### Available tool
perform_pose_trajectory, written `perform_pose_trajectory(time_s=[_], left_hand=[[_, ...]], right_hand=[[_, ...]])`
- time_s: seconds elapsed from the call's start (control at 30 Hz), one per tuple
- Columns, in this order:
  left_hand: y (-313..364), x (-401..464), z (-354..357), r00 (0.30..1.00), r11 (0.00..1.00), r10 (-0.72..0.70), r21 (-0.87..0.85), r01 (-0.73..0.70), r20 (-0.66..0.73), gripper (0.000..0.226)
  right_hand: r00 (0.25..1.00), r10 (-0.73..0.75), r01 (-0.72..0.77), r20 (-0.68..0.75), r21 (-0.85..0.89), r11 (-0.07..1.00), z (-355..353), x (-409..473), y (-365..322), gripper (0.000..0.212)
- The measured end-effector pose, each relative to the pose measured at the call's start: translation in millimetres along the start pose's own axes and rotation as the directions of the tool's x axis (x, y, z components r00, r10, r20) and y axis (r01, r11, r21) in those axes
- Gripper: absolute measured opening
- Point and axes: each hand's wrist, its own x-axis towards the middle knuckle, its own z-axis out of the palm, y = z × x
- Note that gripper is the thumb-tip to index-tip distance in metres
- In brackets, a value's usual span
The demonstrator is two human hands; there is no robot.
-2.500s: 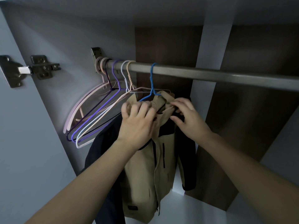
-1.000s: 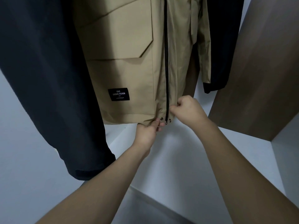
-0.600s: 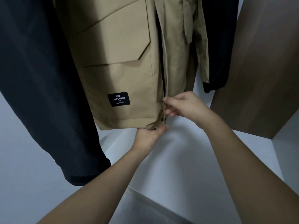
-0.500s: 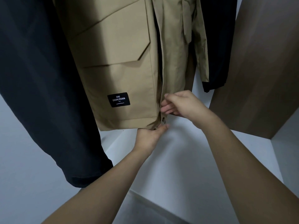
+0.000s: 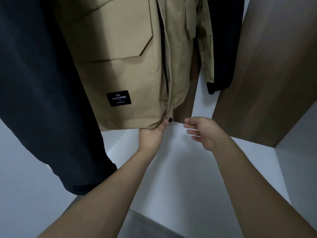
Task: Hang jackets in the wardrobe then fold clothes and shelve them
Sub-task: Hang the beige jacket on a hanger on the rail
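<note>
A tan jacket (image 5: pixel 120 69) with a black label hangs inside the wardrobe, its front zip running down the middle. My left hand (image 5: pixel 151 134) pinches the bottom hem right by the black snap. To the right of the hem, my right hand (image 5: pixel 204 132) hovers with relaxed fingers, holding nothing and apart from the cloth. A dark navy garment (image 5: pixel 39 93) hangs to the left of the tan jacket, and a black sleeve (image 5: pixel 224 54) hangs behind it on the right. The rail and hangers are out of view.
The white wardrobe floor (image 5: pixel 188 169) lies below the hanging clothes. A brown wooden panel (image 5: pixel 267 69) stands at the right, with a white side wall (image 5: pixel 301 152) beyond it. A grey ledge (image 5: pixel 147 225) shows at the bottom.
My right hand has let go of the jacket's front edge and moved down and right, away from the cloth. My left hand keeps its hold on the hem.
</note>
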Motion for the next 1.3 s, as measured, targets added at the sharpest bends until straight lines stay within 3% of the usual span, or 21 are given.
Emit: perform_pose_trajectory(time_s=[0.13, 0.27, 0.43, 0.63, 0.7, 0.87, 1.03, 1.17, 1.3], left_hand=[[4.6, -6.8, -13.4, 0.989, 1.0, 0.015, -0.007, -0.014, 0.147, 0.028], [8.1, -9.5, -29.0, 0.97, 1.0, -0.003, 0.019, -0.002, 0.245, 0.017], [9.1, -13.4, -36.0, 0.967, 0.999, 0.025, 0.029, -0.033, 0.252, 0.019], [14.6, -23.7, -22.9, 0.947, 0.997, 0.059, -0.061, -0.042, 0.316, 0.023], [15.9, -25.4, -20.1, 0.938, 0.995, 0.069, -0.093, -0.04, 0.34, 0.035], [11.8, -30.5, -15.4, 0.933, 0.995, 0.061, -0.096, -0.029, 0.354, 0.041], [11.9, -34.8, -6.7, 0.972, 0.992, 0.059, -0.121, -0.032, 0.226, 0.044], [7.9, -33.6, -3.6, 0.993, 0.994, 0.068, -0.093, -0.058, 0.101, 0.04], [5.9, -30.3, -5.7, 0.996, 0.999, 0.037, -0.033, -0.035, 0.081, 0.035]], right_hand=[[0.975, 0.113, -0.151, 0.192, 0.2, 0.968, 13.3, 12.1, 17.3, 0.026], [0.914, 0.009, -0.183, 0.405, 0.394, 0.901, 24.1, 19.1, 26.9, 0.018], [0.957, -0.099, -0.022, 0.273, 0.408, 0.913, 32.7, 24.7, 20.5, 0.006], [0.963, -0.225, 0.153, 0.149, 0.384, 0.911, 29.2, 18.4, 23.3, 0.043], [0.964, -0.23, 0.167, 0.135, 0.368, 0.915, 24.5, 15.8, 22.3, 0.04], [0.968, -0.237, 0.194, 0.088, 0.344, 0.919, 19.2, 10.1, 22.3, 0.027], [0.967, -0.235, 0.191, 0.096, 0.336, 0.922, 18.9, 9.3, 23.6, 0.034], [0.968, -0.222, 0.179, 0.114, 0.306, 0.935, 19.4, 8.0, 23.7, 0.027], [0.969, -0.212, 0.168, 0.127, 0.294, 0.941, 18.0, 6.3, 22.7, 0.023]])
